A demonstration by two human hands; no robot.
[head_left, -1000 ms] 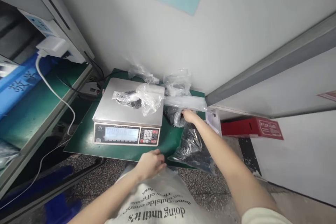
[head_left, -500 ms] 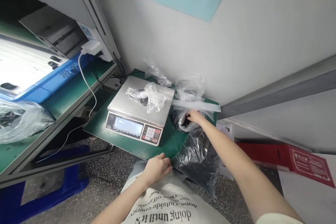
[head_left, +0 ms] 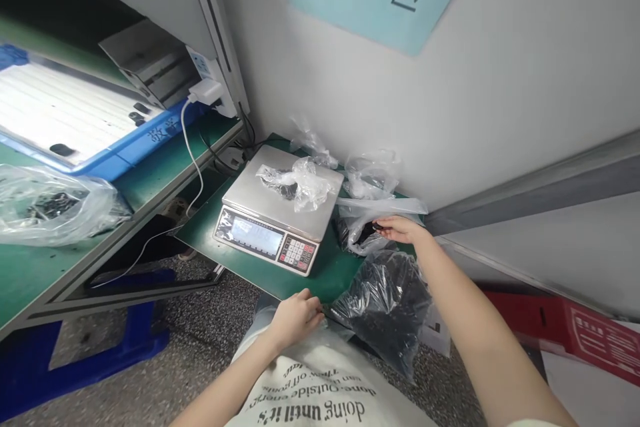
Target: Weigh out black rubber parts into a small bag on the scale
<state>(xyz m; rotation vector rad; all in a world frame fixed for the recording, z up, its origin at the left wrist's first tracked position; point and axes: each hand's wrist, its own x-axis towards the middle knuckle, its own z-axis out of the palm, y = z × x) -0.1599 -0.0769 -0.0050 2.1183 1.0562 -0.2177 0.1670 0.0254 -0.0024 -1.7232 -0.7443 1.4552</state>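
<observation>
Low green tabletop [head_left: 320, 277] against a grey wall, bearing a digital weighing scale [head_left: 280, 213] with a plastic bag on its pan; right hand [head_left: 403, 229] pinches a small clear bag of dark parts [head_left: 363, 237] beside the scale, left hand [head_left: 295, 315] rests curled on the tabletop's front edge, touching a larger bag of black parts [head_left: 387, 303].

Head-worn camera looks forward and down, near the scale [head_left: 280, 207].

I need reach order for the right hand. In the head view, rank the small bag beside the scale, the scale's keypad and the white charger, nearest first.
From the right hand:
1. Small bag, at its fingertips, right of the scale.
2. Keypad, left, on the scale's front.
3. White charger, far upper left, plugged in by the shelf.
</observation>
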